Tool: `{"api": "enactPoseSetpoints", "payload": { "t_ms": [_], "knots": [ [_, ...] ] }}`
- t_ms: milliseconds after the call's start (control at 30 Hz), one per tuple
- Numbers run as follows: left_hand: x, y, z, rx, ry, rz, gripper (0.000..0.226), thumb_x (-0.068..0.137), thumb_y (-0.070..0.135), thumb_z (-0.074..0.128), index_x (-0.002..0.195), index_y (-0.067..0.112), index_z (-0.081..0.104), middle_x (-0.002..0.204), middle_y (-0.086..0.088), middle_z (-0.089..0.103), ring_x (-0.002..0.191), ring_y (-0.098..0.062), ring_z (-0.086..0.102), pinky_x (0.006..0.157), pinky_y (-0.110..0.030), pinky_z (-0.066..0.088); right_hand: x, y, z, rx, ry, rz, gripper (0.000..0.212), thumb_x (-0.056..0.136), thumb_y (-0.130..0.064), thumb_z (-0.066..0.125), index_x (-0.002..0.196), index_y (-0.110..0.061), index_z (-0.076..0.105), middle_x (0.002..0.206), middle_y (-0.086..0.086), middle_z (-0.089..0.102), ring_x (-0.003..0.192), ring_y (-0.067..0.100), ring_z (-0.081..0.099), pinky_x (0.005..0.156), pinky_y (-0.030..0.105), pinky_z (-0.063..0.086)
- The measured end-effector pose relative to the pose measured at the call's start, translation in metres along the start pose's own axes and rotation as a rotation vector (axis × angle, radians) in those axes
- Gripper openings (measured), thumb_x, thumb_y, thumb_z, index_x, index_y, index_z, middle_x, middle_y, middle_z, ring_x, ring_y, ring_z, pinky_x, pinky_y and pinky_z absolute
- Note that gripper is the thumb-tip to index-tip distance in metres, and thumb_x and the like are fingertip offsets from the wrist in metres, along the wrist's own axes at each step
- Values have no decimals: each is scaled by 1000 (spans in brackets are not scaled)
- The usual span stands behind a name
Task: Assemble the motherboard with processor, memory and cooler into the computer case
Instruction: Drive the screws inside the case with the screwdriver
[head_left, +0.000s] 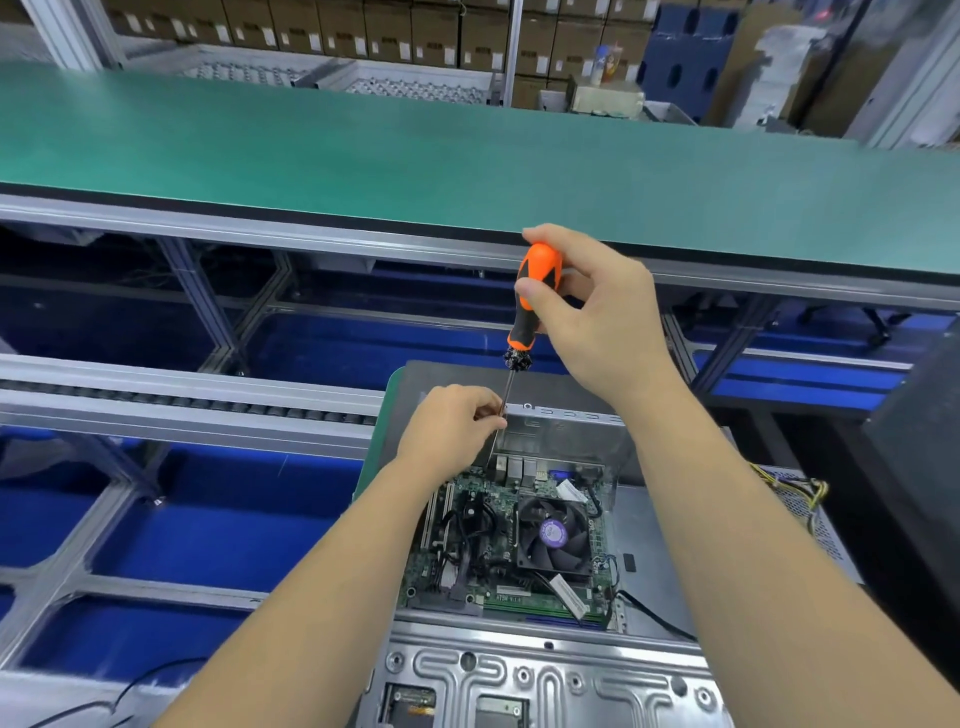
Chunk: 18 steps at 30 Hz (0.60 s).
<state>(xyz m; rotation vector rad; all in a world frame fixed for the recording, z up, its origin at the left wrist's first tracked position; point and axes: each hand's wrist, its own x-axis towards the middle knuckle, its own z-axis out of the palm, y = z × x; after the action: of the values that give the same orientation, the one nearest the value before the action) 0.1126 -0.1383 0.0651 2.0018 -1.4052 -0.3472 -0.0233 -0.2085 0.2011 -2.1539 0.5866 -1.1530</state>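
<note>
An open grey metal computer case (550, 675) lies flat in front of me. Inside it sits the green motherboard (467, 551) with a black cooler fan (553, 535) and a memory stick (563, 613) along its near edge. My right hand (597, 322) grips the orange and black handle of a screwdriver (535, 291), held almost upright above the case's far wall. My left hand (452, 431) pinches the screwdriver's thin shaft near its lower end, over the board's far left corner. The tip is hidden behind my fingers.
A long green conveyor belt (363, 150) runs across behind the case. To the left lie roller rails (182, 400) and aluminium framing over a blue floor. A black panel (924, 467) stands at the right. Yellow and black cables (795, 488) show by the case's right side. Cardboard boxes are stacked far behind.
</note>
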Motion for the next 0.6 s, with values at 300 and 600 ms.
{"api": "enactPoseSetpoints", "payload": {
  "t_ms": [300, 600],
  "knots": [
    [1, -4, 5, -3, 35, -12, 15, 89, 30, 72, 100, 22, 77, 92, 4, 76, 90, -17, 65, 85, -32, 53, 1, 2, 0, -20, 0, -14, 36, 91, -22, 67, 126, -19, 65, 99, -11, 65, 90, 28, 68, 80, 46, 59],
    [1, -6, 8, 4, 75, -21, 15, 87, 30, 74, 99, 22, 78, 90, 4, 76, 78, -12, 62, 76, -27, 53, -1, 1, 1, -5, -6, -5, 37, 91, -21, 68, 127, -18, 65, 102, -11, 65, 92, 29, 69, 82, 47, 59]
  ]
}}
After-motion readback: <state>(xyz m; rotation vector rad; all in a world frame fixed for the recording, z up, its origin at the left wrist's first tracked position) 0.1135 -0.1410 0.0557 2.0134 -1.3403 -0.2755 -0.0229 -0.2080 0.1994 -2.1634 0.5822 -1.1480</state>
